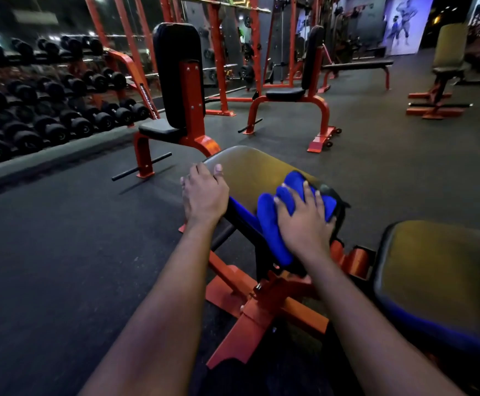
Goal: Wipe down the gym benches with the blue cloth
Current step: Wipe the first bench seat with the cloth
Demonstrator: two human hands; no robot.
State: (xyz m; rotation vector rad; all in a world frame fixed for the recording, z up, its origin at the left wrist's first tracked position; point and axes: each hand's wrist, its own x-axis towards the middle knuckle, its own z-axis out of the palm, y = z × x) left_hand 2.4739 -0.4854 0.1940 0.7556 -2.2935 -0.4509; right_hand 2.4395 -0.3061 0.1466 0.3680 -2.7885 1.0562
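Note:
A dark padded bench backrest [250,172] on an orange frame tilts up in front of me. My left hand [204,192] grips its left edge, thumb on top and fingers curled over the side. My right hand [304,221] presses the bunched blue cloth [273,230] flat against the pad's right side, with the fingers spread on the cloth. Part of the cloth hangs down over the near edge of the pad. The bench's seat pad [439,270] lies at the lower right.
The orange base frame [261,310] spreads on the floor below my arms. Two upright seated benches [176,81] [304,81] stand ahead, a flat bench [359,65] behind them, another bench [444,70] at the far right. A dumbbell rack [47,110] lines the left wall.

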